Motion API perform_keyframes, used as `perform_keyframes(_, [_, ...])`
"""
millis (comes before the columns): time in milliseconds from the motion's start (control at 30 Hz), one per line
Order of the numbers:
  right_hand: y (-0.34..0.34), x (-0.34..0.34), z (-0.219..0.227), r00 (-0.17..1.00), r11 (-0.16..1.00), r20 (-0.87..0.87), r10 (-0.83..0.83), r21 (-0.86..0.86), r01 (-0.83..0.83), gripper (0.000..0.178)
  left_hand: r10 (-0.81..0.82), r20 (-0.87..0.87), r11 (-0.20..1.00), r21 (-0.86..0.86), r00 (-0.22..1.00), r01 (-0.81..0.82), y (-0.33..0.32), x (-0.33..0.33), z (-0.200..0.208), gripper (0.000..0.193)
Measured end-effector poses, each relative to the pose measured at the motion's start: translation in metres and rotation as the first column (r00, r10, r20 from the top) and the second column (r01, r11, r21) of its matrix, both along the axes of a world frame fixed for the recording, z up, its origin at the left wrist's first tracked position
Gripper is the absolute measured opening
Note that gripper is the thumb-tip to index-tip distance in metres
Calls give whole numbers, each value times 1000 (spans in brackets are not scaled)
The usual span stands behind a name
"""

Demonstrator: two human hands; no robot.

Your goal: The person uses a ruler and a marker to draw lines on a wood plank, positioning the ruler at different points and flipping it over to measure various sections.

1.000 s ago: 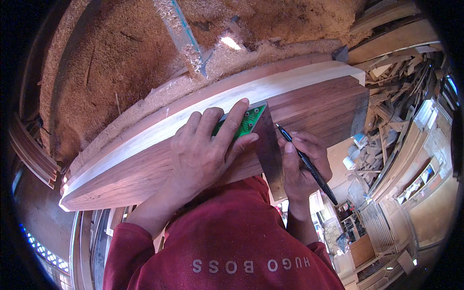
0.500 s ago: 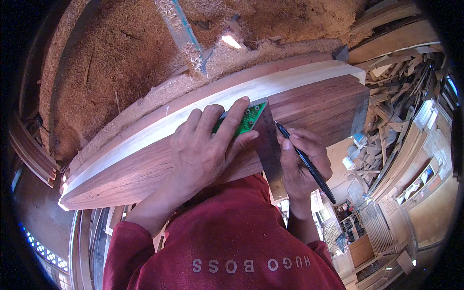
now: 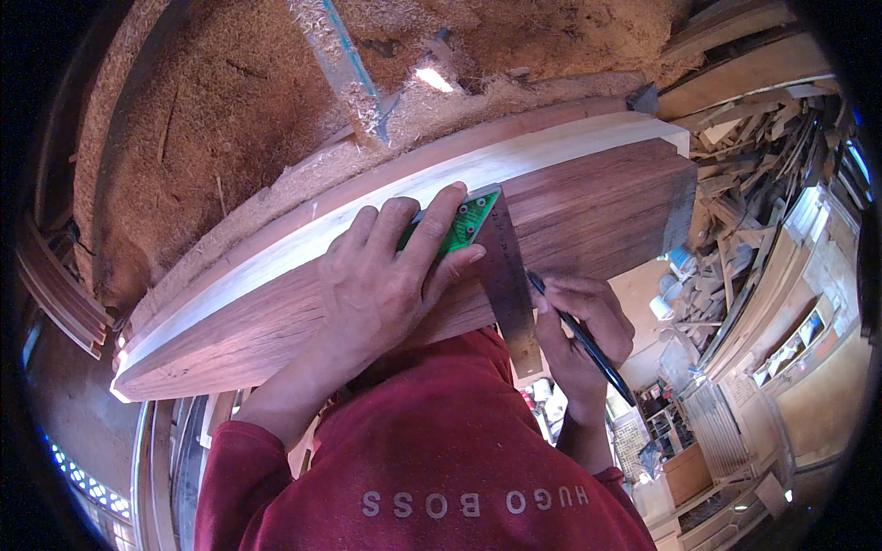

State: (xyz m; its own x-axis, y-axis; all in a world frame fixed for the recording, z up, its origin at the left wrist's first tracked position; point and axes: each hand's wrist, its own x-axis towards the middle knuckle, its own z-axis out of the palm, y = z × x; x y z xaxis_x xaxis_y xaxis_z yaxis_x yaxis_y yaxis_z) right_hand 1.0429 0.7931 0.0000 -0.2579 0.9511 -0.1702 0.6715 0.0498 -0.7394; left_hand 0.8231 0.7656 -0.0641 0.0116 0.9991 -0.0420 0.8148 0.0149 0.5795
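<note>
A brown wooden board (image 3: 602, 197) lies across in front of my chest. My left hand (image 3: 377, 280) grips the green handle of a try square (image 3: 475, 219), thumb and fingers on either side of it. The handle sits by the board's far edge, and the dark metal blade (image 3: 503, 271) runs across the face toward my body, past the near edge. In my right hand (image 3: 588, 317) is a black pen (image 3: 597, 356), pinched between thumb and fingers. Its tip meets the board close beside the blade's right edge.
Beyond the board lie a pale wood strip (image 3: 551, 142) and a reddish one. Wood shavings (image 3: 239, 101) cover the far area, where a dusty bar (image 3: 342, 69) sticks out. Piled wood offcuts (image 3: 735, 220) fill the right side, with a white cup (image 3: 661, 308) near them.
My right hand has drawn the pen toward my body along the blade's edge. My left hand keeps its hold on the try square.
</note>
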Motion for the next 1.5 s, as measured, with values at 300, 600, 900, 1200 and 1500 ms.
perform_keyframes(300, [51,-23,-2,994,984,13,109,-142,-106,16,1,16,1000,-7,1000,-1,1,0,3,55])
perform_keyframes(600, [10,0,0,992,995,-111,60,-69,-68,16,13,41,1000,5,999,-13,0,1,2,55])
perform_keyframes(900, [-11,24,4,995,999,-94,-30,-30,27,16,86,63,986,-152,994,-75,-7,-9,21,55])
perform_keyframes(1200, [-18,-4,-21,924,976,-315,-218,-85,202,18,60,21,996,-68,998,-58,-10,-9,11,55])
perform_keyframes(1500, [-16,-8,-28,934,987,-321,-157,-36,154,17,42,11,998,-40,999,-41,-9,-8,8,56])
